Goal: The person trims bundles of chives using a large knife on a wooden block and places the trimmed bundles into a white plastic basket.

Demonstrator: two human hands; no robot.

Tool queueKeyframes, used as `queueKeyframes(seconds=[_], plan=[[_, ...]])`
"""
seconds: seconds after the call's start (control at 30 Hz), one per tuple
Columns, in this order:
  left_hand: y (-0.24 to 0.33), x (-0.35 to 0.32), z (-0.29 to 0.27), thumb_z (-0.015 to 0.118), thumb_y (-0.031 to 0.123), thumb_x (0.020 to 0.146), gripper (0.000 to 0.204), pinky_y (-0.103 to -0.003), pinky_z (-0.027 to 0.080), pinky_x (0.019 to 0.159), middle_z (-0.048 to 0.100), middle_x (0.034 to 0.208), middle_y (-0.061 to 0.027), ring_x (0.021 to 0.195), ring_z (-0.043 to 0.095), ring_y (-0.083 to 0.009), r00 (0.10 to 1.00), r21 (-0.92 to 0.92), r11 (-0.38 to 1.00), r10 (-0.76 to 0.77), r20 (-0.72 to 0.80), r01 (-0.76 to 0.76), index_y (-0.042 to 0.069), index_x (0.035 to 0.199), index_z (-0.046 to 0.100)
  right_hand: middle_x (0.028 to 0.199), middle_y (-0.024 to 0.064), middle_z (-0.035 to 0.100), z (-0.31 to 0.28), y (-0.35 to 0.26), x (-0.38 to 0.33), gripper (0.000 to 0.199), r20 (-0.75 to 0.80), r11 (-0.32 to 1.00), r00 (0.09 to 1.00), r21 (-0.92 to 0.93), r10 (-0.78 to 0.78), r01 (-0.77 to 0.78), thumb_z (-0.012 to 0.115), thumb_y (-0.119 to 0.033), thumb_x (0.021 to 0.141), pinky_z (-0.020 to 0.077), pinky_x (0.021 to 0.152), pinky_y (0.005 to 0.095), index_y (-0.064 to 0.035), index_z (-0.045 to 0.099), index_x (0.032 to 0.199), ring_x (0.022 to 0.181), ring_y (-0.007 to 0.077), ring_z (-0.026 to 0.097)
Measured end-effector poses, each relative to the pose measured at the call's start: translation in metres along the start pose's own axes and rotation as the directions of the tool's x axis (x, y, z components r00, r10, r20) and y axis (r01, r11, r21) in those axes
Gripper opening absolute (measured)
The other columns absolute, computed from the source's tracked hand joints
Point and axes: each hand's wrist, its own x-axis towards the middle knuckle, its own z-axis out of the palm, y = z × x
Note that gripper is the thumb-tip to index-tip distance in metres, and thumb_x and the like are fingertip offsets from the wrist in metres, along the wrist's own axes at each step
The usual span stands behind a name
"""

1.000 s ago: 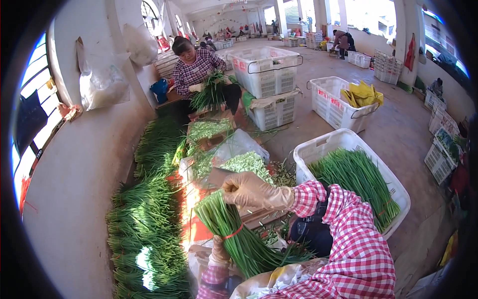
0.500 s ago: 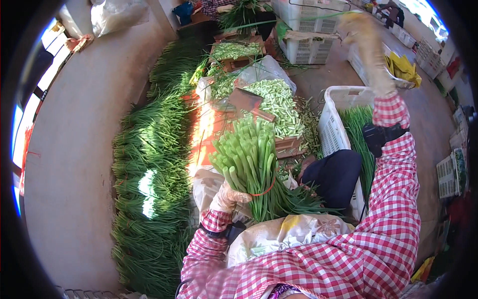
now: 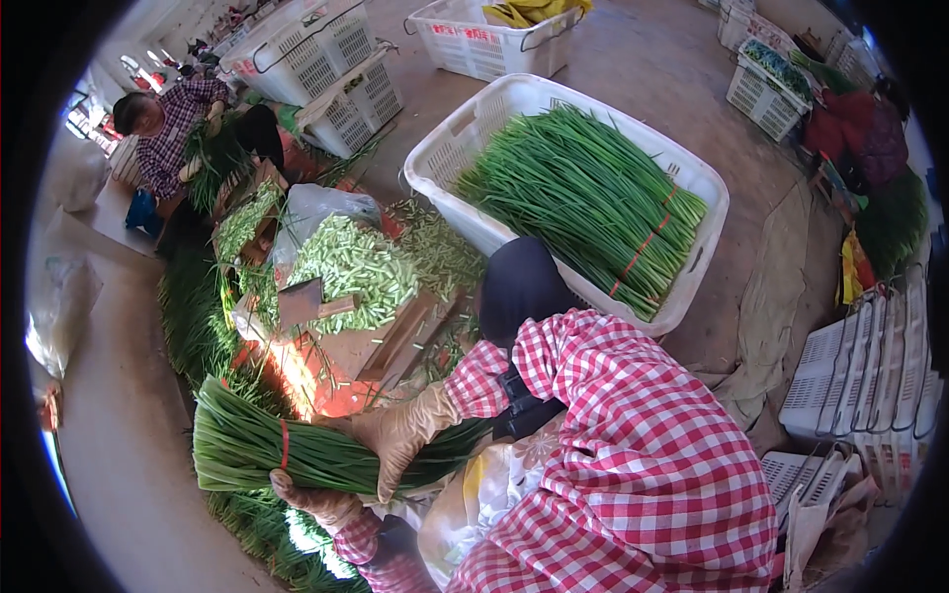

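Observation:
A bundle of garlic chives [image 3: 242, 445] lies sideways across my lap, tied with a red band and with its pale cut ends to the left. My gloved left hand [image 3: 318, 499] supports it from below, just beside the band. From above, my gloved right hand [image 3: 403, 432] is wrapped around its middle, right of the band. Beyond the bundle, a cleaver [image 3: 301, 302] with a broad rectangular blade rests beside a heap of chopped pale-green stalk pieces [image 3: 358, 267]. Part of my left hand is hidden under the bundle.
A white crate [image 3: 445, 198] holding banded chives stands beyond my knee. More chives [image 3: 193, 287] line the wall at left. Another person [image 3: 183, 128] sits at the far left near stacked white crates [image 3: 306, 59]. Nested crates [image 3: 870, 366] stand at right.
My right hand has come down from its raised, outstretched position onto the bundle. The bundle has tipped from upright to lying sideways, cut ends left. The view has turned right.

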Motion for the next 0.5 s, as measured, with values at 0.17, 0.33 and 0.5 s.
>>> queueKeyframes(seconds=[0.17,0.33,0.5], plan=[[0.004,0.020,0.032,0.056,0.057,0.077,0.076,-0.040,0.040,0.095,0.050,0.124,-0.0109,0.110,0.050,-0.0243,0.994,-0.132,0.991,0.025,0.107,-0.010,0.005,0.131,0.042,0.127,0.0091,0.048,-0.010,-0.006,0.002,0.112,0.043,0.914,0.999,0.406,0.005,-0.022,0.089,-0.009,0.043,0.0350,0.101,0.0339,-0.0051,0.025,0.135,0.121,0.0211,0.042],[0.004,0.031,0.040,0.055,0.058,0.080,0.073,-0.044,0.036,0.101,0.050,0.127,-0.0096,0.114,0.049,-0.0247,0.976,-0.036,0.997,-0.057,0.208,0.066,0.008,0.132,0.042,0.118,0.0094,0.056,-0.024,-0.036,-0.007,0.075,-0.130,0.995,0.991,0.096,0.022,-0.010,0.079,-0.012,0.057,0.0388,0.096,0.0328,-0.0015,0.045,0.123,0.111,0.0153,0.048],[-0.033,0.052,0.057,0.067,0.031,0.077,0.066,-0.038,0.039,0.097,0.052,0.124,-0.0080,0.112,0.050,-0.0218,0.988,0.276,0.961,-0.017,0.154,-0.026,0.005,0.132,0.040,0.103,0.0158,0.060,-0.062,-0.025,-0.015,0.078,-0.435,0.950,0.899,-0.297,-0.046,-0.096,0.078,-0.024,0.058,0.0454,0.086,0.0352,0.0005,0.041,0.123,0.099,0.0231,0.058]])
